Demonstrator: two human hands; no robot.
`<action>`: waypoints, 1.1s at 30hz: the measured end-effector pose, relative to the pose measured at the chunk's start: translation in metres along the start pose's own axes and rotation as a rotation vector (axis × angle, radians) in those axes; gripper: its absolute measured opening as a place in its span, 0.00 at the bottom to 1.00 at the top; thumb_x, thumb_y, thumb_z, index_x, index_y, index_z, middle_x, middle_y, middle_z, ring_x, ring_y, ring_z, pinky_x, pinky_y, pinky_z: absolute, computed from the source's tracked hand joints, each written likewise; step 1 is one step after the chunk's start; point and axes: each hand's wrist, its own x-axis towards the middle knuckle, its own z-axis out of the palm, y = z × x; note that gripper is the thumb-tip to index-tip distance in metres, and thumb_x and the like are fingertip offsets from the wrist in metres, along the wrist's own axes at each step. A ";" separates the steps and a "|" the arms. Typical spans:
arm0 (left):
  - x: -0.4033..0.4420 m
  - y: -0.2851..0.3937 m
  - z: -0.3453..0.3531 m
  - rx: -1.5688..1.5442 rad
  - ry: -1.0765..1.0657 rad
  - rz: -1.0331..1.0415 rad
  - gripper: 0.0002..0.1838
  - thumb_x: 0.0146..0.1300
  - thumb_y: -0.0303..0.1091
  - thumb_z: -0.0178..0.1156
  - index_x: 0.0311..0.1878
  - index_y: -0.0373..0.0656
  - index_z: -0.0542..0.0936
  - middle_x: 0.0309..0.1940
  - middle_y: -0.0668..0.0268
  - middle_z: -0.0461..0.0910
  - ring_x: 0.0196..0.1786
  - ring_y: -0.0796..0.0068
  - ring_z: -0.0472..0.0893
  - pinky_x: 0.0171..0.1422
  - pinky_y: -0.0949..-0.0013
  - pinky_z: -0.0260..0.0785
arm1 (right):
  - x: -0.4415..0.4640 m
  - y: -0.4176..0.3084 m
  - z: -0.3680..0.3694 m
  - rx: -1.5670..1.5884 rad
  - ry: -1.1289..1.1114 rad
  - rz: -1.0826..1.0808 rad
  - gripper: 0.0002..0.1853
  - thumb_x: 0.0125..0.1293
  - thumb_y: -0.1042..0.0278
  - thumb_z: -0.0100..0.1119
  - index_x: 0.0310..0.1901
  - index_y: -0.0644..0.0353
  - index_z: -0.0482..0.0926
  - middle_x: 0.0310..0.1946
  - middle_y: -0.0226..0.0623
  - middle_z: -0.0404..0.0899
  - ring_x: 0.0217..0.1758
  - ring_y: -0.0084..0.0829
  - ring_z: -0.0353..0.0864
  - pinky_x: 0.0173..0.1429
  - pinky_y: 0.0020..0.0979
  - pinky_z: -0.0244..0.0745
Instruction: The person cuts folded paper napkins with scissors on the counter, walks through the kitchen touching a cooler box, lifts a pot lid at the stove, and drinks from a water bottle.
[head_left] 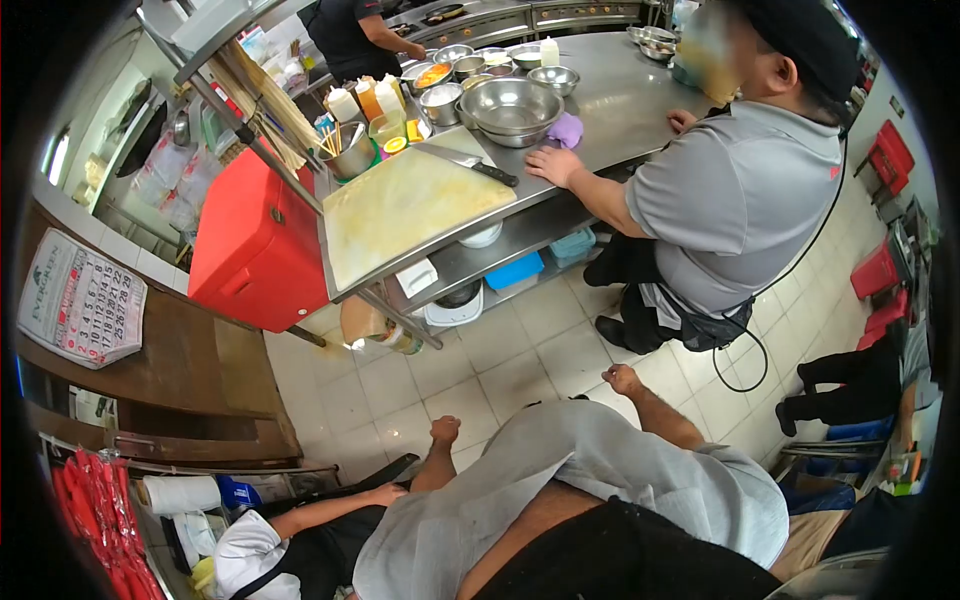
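Note:
My left hand [445,430] hangs over the tiled floor [490,395], its fingers curled in and nothing visible in it. My right hand [622,380] is held out to the right, loosely closed, with no object showing in it. Neither touches the steel worktable [620,95] ahead. On that table lie a worn yellowish cutting board [410,215] and a knife with a black handle [494,174]. Beyond them stand a large metal bowl [511,105] and a purple cloth [566,130]. A co-worker in a grey shirt [735,190] rests a hand [555,165] on the table edge.
A red cooler box [255,240] stands left of the table. Squeeze bottles [380,98] and several metal bowls crowd the table's far side. Another person [345,40] is near the stove; someone in a white sleeve [255,550] is close at my left. Red stools [890,155] are at right.

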 end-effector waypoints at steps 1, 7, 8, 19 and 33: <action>-0.005 0.006 0.005 -0.066 0.056 -0.023 0.20 0.49 0.52 0.55 0.42 0.55 0.82 0.41 0.58 0.80 0.47 0.55 0.77 0.54 0.54 0.68 | 0.005 -0.001 -0.003 -0.025 -0.034 0.012 0.23 0.57 0.49 0.50 0.42 0.62 0.79 0.45 0.47 0.77 0.51 0.46 0.74 0.56 0.38 0.69; 0.002 0.018 0.046 -0.118 0.059 0.103 0.19 0.47 0.49 0.60 0.43 0.53 0.82 0.43 0.57 0.79 0.47 0.57 0.78 0.55 0.60 0.69 | 0.055 0.052 0.008 -0.269 -0.109 -0.084 0.23 0.55 0.50 0.50 0.40 0.65 0.79 0.45 0.52 0.76 0.51 0.48 0.74 0.57 0.39 0.68; 0.001 0.027 0.045 -0.130 0.050 0.104 0.19 0.47 0.49 0.60 0.43 0.53 0.82 0.43 0.57 0.79 0.48 0.57 0.78 0.55 0.60 0.69 | 0.051 0.052 -0.001 -0.219 -0.102 -0.026 0.23 0.55 0.50 0.51 0.39 0.65 0.79 0.44 0.53 0.76 0.51 0.49 0.74 0.56 0.40 0.68; 0.013 0.050 0.017 -0.106 0.144 0.105 0.18 0.48 0.49 0.60 0.40 0.51 0.82 0.39 0.56 0.80 0.43 0.57 0.79 0.53 0.61 0.70 | 0.075 0.086 -0.007 -0.216 -0.025 -0.051 0.22 0.54 0.50 0.50 0.35 0.64 0.80 0.40 0.52 0.78 0.48 0.49 0.75 0.54 0.40 0.69; 0.116 0.138 0.009 0.358 -0.300 0.803 0.16 0.59 0.39 0.54 0.37 0.33 0.78 0.33 0.52 0.79 0.38 0.57 0.78 0.45 0.60 0.68 | -0.070 0.117 -0.007 0.215 0.301 0.438 0.20 0.51 0.53 0.54 0.33 0.65 0.80 0.35 0.53 0.79 0.42 0.51 0.78 0.47 0.43 0.73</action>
